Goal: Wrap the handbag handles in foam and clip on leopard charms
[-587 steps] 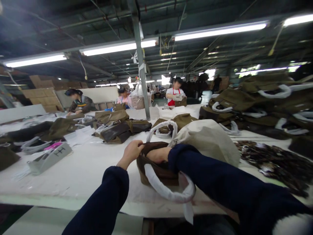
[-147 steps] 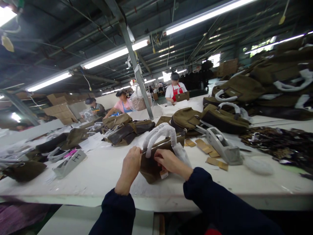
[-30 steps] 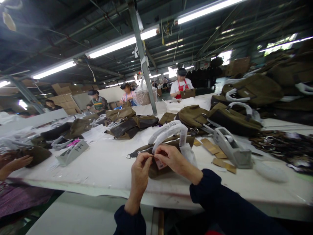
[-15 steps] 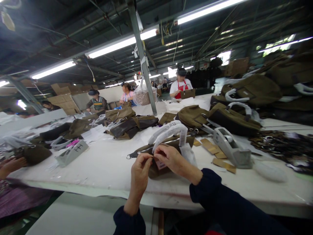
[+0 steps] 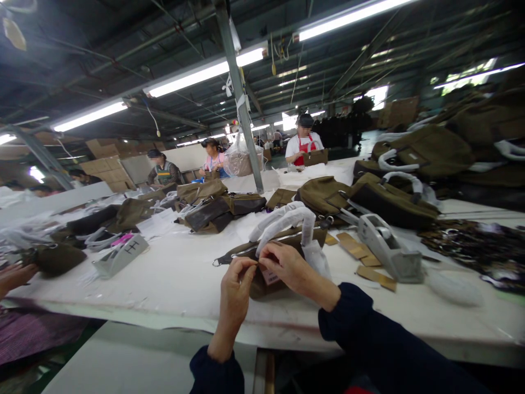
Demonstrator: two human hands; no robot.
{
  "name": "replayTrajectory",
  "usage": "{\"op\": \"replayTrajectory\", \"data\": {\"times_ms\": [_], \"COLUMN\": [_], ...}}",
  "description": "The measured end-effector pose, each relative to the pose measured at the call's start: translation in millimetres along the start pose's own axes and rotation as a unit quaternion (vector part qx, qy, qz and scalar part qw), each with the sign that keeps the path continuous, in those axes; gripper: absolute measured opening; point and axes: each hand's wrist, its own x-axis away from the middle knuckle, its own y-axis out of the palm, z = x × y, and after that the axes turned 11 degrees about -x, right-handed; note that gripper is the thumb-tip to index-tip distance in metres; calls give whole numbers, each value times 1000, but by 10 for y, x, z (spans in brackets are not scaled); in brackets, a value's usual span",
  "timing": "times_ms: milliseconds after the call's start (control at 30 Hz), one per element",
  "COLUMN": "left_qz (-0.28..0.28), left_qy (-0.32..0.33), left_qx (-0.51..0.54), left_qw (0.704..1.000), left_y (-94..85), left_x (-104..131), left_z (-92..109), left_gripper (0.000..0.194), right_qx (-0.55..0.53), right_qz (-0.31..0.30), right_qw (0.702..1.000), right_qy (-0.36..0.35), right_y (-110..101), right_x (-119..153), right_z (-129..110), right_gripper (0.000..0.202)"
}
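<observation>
An olive-brown handbag with a metal zipper lies on the table in front of me. Its handles are wrapped in white material and stand up. At the near side of the bag, my left hand is closed in a pinch, thumb against fingertips. My right hand pinches too, its fingertips almost meeting the left ones. Whatever is between the fingertips is too small to make out. Just below the right fingers, a tag with printing rests against the bag's side.
A grey tape dispenser and brown card pieces are at right, with a dark heap beyond. Another dispenser stands left. More bags lie behind. A co-worker's hand touches a bag at far left.
My hands and the handbag stay nearly still, the pinch unchanged. At far left the co-worker's hand has shifted slightly left.
</observation>
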Motion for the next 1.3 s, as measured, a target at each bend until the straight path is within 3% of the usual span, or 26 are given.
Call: {"op": "replayTrajectory", "data": {"times_ms": [567,833,1133,1300], "left_qz": [5,2,-17,-27], "left_qy": [5,-15,-38,-44], "left_qx": [-16,-29,-8,-24], "left_qw": [1000,999,999,998], "left_y": [-6,5,23,31], "left_x": [-2,-9,-10,1], "left_z": [43,53,91,123], "left_gripper": [10,12,14,15], "right_qx": [5,-88,-111,-47], "right_qz": [-1,49,35,6], "right_qw": [1000,995,993,998], "right_qy": [3,11,22,28], "right_y": [59,152,148,118], "right_x": [9,59,84,38], "right_z": [-36,79,61,49], "right_gripper": [9,11,9,12]}}
